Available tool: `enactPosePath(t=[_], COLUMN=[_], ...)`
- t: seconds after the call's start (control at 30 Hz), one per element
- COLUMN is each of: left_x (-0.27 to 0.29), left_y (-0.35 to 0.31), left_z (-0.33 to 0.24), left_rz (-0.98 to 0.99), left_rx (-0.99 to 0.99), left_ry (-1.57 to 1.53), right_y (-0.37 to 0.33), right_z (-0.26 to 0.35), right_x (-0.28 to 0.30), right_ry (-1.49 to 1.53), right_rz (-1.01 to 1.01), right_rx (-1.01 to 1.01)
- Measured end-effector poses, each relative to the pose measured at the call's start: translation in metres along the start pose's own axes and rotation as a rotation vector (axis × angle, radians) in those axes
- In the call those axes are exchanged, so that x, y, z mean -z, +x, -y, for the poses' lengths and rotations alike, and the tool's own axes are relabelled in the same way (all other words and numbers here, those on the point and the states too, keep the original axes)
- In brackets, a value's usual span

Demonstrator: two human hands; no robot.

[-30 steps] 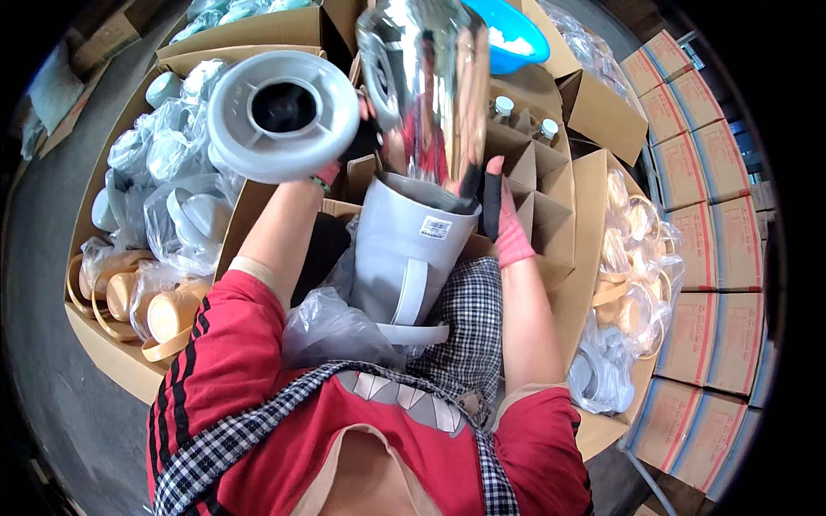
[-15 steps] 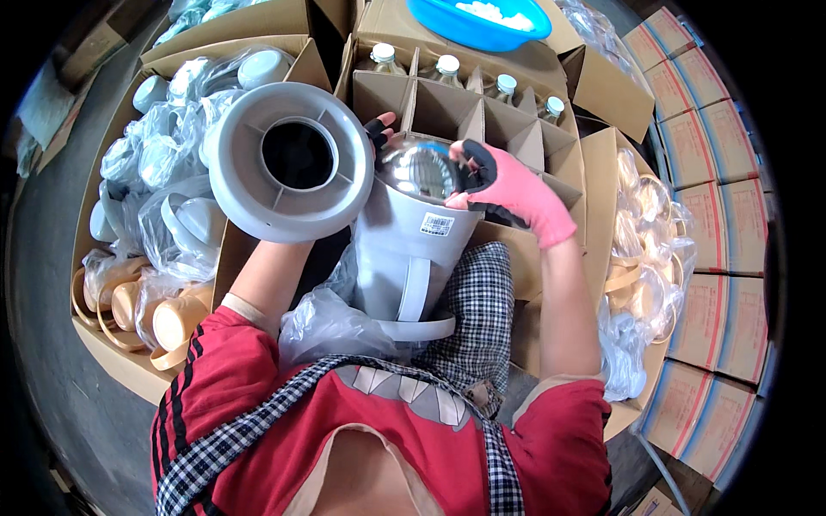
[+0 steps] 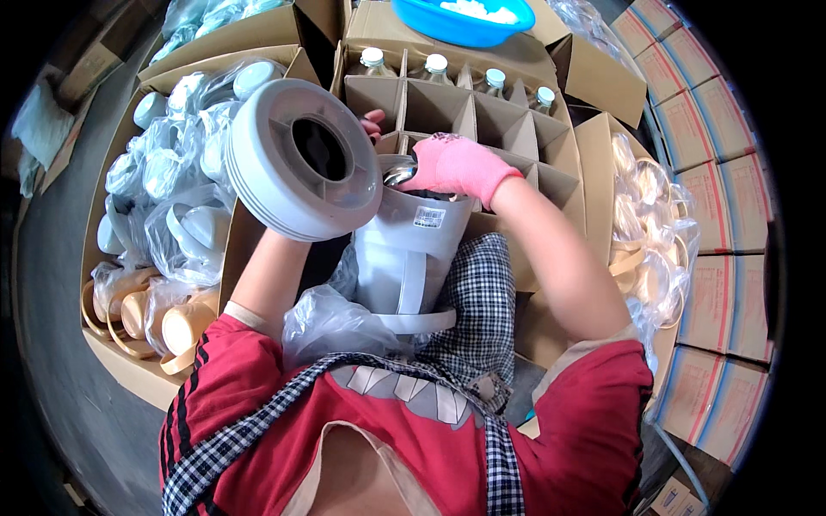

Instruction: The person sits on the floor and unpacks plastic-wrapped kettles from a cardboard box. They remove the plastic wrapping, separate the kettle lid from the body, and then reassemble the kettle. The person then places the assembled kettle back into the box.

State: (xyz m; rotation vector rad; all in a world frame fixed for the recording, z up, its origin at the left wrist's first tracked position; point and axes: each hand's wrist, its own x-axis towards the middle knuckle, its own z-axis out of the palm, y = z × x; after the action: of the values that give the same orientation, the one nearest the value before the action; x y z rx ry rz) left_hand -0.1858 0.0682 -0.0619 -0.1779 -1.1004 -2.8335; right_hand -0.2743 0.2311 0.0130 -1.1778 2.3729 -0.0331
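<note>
In my lap stands a grey flask casing, its handle toward me and a small white label near its upper rim. A shiny silver flask liner sits mostly inside its mouth. My right hand, in a pink glove with dark fingertips, is closed at the liner and hides most of it. My left hand is largely behind a grey ring-shaped flask part and holds it tilted beside the casing's mouth. Only some left fingertips show past that part. Clear plastic lies bunched at the casing's lower end.
A divided carton ahead holds several white-capped bottles. Left is a carton of bagged blue-grey and peach flask parts; right, another with peach parts. A blue basin with white pieces stands behind. Stacked boxes line the right.
The silver liner has sunk deeper into the casing, with my right hand moving left and over the mouth. The grey ring-shaped part has tilted and shifted slightly right.
</note>
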Motion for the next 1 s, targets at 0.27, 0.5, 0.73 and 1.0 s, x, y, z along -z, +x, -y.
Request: enactPosePath(t=[0.27,0.5,0.73,1.0], left_x=[-0.037,-0.012,-0.028,0.005], left_y=[-0.004,0.007,0.022,0.002], left_z=[-0.023,-0.035,-0.015,0.020], left_rz=[-0.003,-0.153,0.085,0.093], left_rx=[-0.090,-0.201,-0.534,-0.010], left_ry=[0.240,0.226,0.833,0.812], right_y=[-0.003,-0.020,-0.014,0.003], right_z=[-0.017,-0.007,-0.047,-0.081], right_x=[0.002,0.017,-0.003,-0.105], right_ry=[0.073,0.282,1.709,1.503], right_rz=[0.046,-0.045,-0.709,-0.774], right_rx=[0.043,-0.061,0.337,0.105])
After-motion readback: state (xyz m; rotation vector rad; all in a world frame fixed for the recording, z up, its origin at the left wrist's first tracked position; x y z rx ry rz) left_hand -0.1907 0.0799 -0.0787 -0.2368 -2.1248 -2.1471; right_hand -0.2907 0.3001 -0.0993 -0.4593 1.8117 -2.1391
